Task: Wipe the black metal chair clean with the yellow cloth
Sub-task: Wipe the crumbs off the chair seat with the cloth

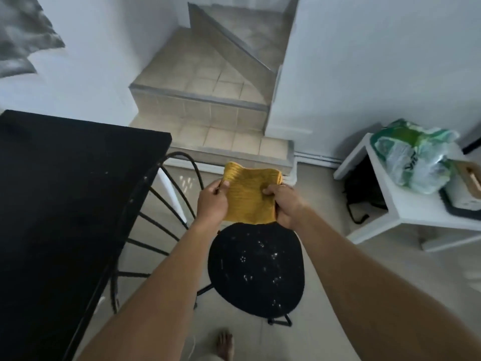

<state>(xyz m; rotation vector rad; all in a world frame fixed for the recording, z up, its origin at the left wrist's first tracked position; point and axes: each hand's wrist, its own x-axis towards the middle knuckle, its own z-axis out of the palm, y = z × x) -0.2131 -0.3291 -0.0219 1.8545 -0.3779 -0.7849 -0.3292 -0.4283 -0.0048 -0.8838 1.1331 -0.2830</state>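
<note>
Walls: plain white walls on both sides of the stairs, with a white skirting strip along the foot of the right one.
Stairs: beige tiled steps with grey metal edging, turning to the right as they climb.
Floor: pale, smooth floor, a little glossy.
Left: a black bench with a flat matte top, faint pale specks near its edge.
Right: a low white side table carrying a green and white plastic bag; a dark bag sits underneath it.
Upper left: grey fabric hanging, blurred.
Light: soft, dim, bluish daylight.
</note>
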